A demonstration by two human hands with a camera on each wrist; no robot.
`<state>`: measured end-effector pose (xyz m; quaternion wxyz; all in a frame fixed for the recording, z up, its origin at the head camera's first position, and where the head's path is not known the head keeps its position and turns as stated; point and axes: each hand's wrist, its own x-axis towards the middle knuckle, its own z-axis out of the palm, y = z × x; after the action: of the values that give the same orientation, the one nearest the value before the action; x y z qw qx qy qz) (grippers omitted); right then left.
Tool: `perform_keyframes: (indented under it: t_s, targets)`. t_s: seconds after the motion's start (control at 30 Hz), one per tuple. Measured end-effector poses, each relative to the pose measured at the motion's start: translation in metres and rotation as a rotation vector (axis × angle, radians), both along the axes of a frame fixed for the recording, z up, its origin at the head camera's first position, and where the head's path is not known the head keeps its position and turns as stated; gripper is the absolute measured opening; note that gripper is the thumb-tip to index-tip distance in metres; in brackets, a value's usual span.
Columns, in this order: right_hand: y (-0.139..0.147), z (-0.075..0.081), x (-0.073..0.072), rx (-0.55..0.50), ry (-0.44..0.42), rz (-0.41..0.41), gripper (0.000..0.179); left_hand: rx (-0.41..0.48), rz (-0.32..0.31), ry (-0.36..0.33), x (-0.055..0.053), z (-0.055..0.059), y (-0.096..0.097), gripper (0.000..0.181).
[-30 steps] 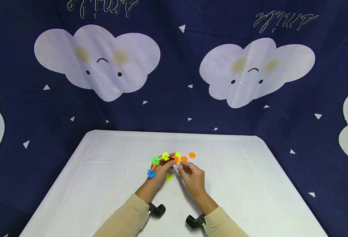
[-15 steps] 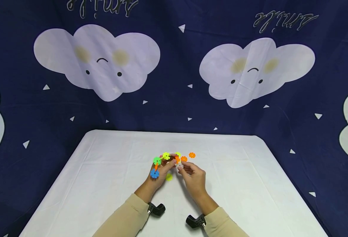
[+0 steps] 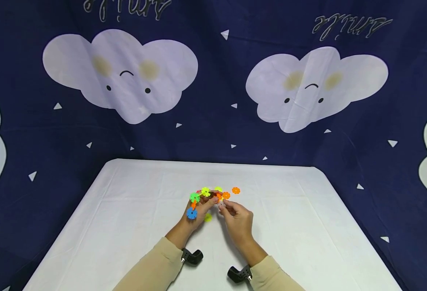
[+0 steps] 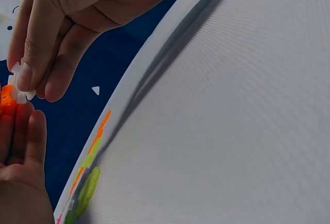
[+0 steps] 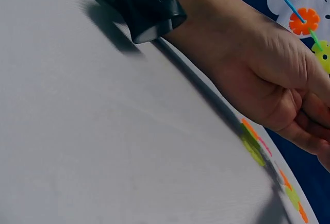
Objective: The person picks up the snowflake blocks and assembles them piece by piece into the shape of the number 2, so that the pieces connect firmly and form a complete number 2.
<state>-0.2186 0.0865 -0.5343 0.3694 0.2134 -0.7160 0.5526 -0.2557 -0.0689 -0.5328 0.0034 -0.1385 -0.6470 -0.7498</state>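
In the head view my left hand holds a chain of notched plastic snowflake discs. Along it show a blue disc, an orange one seen edge-on, a green disc and a yellow disc. The left fingers grip an orange disc at the chain's other end. Facing it, my right hand pinches a white disc between thumb and fingers. White and orange discs meet in the left wrist view; whether they interlock I cannot tell. The right fingertips lie outside the right wrist view.
Loose discs lie on the white table around the hands: two orange ones, a yellow one behind the fingers, and a yellow-green one nearer. A pink one shows partly. Behind hangs a dark blue cloud-print cloth.
My left hand and the chain have shifted slightly to the right, the blue disc swinging with them. My right hand has edged a little right, still pinching the white disc.
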Motion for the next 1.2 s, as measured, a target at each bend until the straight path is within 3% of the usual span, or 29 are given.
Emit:
perform_keyframes:
  t_s: [0.2,0.43,0.73,0.9,1.03,1.2]
  targets:
    - [0.001,-0.011,-0.004,-0.009,0.048,-0.044,0.026,0.020,-0.040,0.056,-0.001,-0.002,0.002,0.031]
    - [0.001,-0.009,-0.003,-0.028,0.057,-0.046,0.024,-0.002,-0.068,0.164,0.001,-0.003,0.003,0.032]
    - [0.003,-0.008,-0.004,0.038,0.058,-0.055,0.023,0.026,-0.058,0.158,0.000,-0.008,0.004,0.032]
    - [0.004,-0.011,-0.006,0.077,0.079,-0.061,0.027,0.124,-0.082,0.076,-0.004,-0.012,0.008,0.040]
    - [0.004,-0.013,-0.007,0.108,0.097,-0.076,0.031,0.140,-0.056,-0.014,-0.006,-0.014,0.010,0.051]
    - [0.005,-0.014,-0.008,0.130,0.107,-0.078,0.030,0.078,0.028,-0.101,-0.006,-0.014,0.010,0.029]
